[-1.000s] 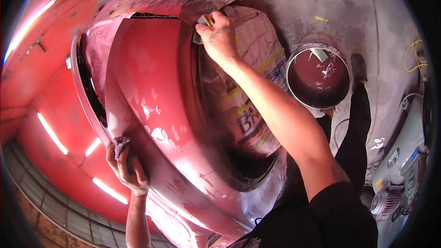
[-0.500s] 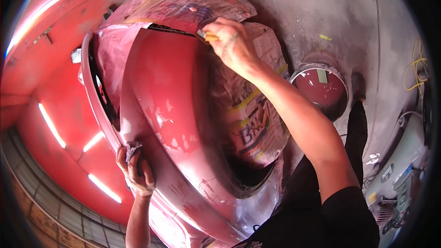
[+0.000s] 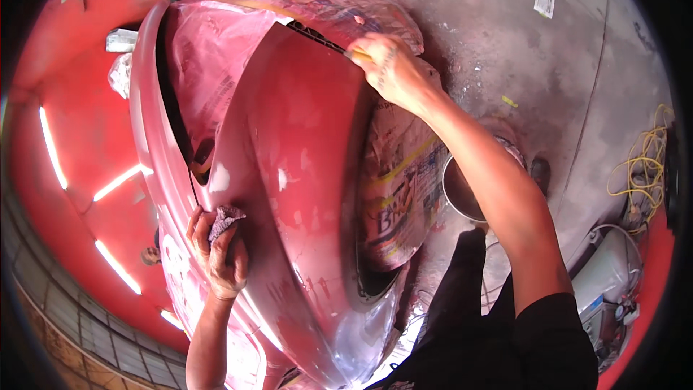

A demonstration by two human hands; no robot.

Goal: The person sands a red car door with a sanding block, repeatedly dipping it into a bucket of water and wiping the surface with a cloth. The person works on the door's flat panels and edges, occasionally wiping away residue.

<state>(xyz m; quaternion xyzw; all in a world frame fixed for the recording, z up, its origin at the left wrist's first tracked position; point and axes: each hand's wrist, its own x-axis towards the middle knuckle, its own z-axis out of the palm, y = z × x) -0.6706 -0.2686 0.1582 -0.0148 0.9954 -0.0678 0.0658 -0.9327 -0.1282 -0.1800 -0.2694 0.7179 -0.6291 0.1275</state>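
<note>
My left hand rests on the car's red body panel, its fingers curled round a crumpled purple-grey cloth. At the far edge of the curved red fender, my right hand is closed on a small yellow block. That block lies against the edge beside a dark gap; its underside is hidden by my fingers. White wet-looking patches and drips mark the fender. Below its arch, newspaper masking covers the wheel area.
Pink-stained plastic sheeting covers the car beyond the fender. A round bucket stands on the grey floor, partly behind my right forearm. To the right are a grey tank and a coiled yellow cord.
The view has shifted, so the car appears farther right. My leg has moved from beyond the bucket to its near side. Both hands stay near the same parts of the car.
</note>
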